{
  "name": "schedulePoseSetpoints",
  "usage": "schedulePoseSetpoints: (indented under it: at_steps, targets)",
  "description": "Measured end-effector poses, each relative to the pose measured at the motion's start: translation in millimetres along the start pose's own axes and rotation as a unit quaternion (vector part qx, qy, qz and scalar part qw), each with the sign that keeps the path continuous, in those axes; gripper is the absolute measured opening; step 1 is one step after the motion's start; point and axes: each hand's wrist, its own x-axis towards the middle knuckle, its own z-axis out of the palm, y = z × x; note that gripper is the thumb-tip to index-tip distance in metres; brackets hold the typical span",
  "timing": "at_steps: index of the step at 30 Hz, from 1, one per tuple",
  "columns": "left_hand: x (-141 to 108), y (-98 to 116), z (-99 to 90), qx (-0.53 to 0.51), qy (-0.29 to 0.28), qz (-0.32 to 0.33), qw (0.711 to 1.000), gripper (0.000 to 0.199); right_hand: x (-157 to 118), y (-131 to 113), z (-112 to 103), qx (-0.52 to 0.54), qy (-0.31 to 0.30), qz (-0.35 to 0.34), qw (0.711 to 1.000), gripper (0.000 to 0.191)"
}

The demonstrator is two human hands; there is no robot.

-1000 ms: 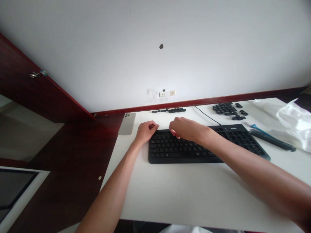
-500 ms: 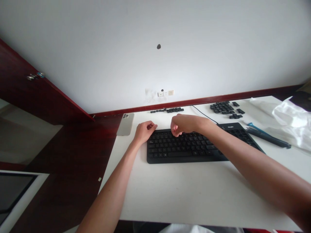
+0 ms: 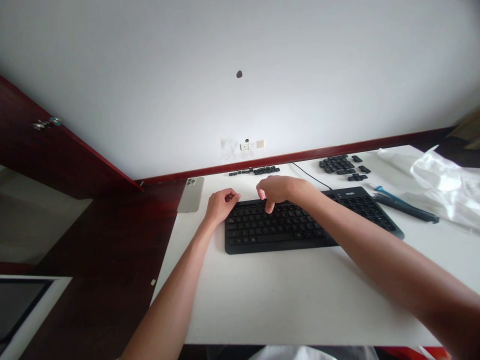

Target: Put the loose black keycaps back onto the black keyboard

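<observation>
A black keyboard (image 3: 277, 237) lies on the white table (image 3: 285, 295), with its cable running off the back. At its back left corner rests my left hand (image 3: 222, 204), fingers curled in, thumb and forefinger together at the keyboard's edge; anything between them is too small to make out. My right hand (image 3: 273, 192) is over the upper middle keys, its fingers apart and pointing down, with nothing visible in it. Loose black keycaps (image 3: 267, 170) stand in a row behind the keyboard. A larger group of keycaps (image 3: 335, 164) lies at the back right.
A phone (image 3: 191, 194) lies at the table's left edge. Right of the keyboard are a dark tool with a blue part (image 3: 407, 207) and a crumpled white plastic bag (image 3: 446, 185). The wall with sockets (image 3: 252, 145) rises behind the table.
My right hand's fingers have spread from a closed pose, and the hand has moved slightly left. My left hand stays at the keyboard's corner. The whole view has shifted a little.
</observation>
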Motion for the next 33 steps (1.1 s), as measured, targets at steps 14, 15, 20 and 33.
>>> schedulePoseSetpoints:
  at_steps: [14, 15, 20, 33]
  targets:
    - [0.2, 1.4, -0.3, -0.005, 0.003, -0.005, 1.000, 0.027, 31.3, -16.4, -7.7, -0.084, -0.059, -0.016, 0.995, 0.063]
    - [0.3, 1.5, -0.2, -0.004, 0.003, -0.006, 1.000, 0.027, 32.6, -15.6, -6.5, -0.083, -0.054, -0.018, 0.995, 0.064]
    - [0.6, 1.2, 0.1, 0.005, 0.009, -0.008, 1.000, 0.027, 38.0, -19.1, -4.5, -0.087, -0.063, -0.025, 0.994, 0.055]
    - [-0.6, 1.6, 0.8, 0.009, 0.016, -0.006, 1.000, 0.027, 23.7, -6.0, -1.5, -0.053, -0.023, -0.060, 0.996, 0.056]
